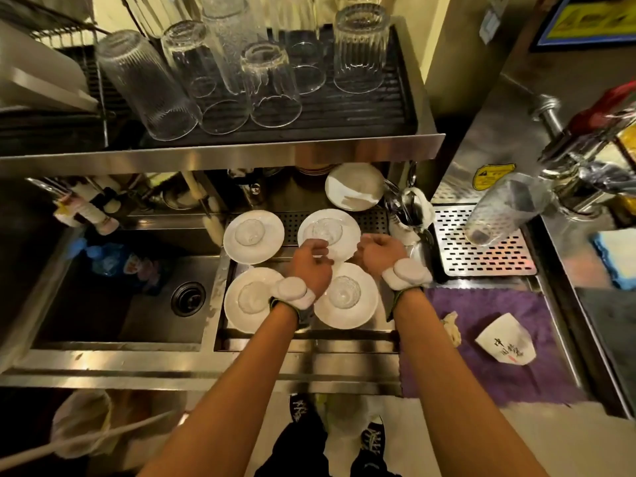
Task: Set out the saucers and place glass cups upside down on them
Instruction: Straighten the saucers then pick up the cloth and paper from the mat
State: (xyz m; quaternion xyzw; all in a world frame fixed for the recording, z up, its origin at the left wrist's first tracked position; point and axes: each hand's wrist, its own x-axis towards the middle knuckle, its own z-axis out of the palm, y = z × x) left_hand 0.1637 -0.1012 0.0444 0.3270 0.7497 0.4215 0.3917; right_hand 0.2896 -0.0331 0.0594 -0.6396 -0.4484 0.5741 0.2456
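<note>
The saucers (254,251) are plain white, each glass cup (250,232) on them clear. A purple mat (499,339) lies under a white paper cup (505,339) with black characters and a red mark. The hazard sticker (493,175) is yellow.

Shelf edge (220,156) overhangs saucers (253,236); cutlery holder (411,215) crowds right; sink (137,287) open left.

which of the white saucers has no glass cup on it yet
The far saucer, half under the steel shelf behind the other four. It is bare, while each of the four saucers laid out in a square carries an upturned glass cup.
</note>
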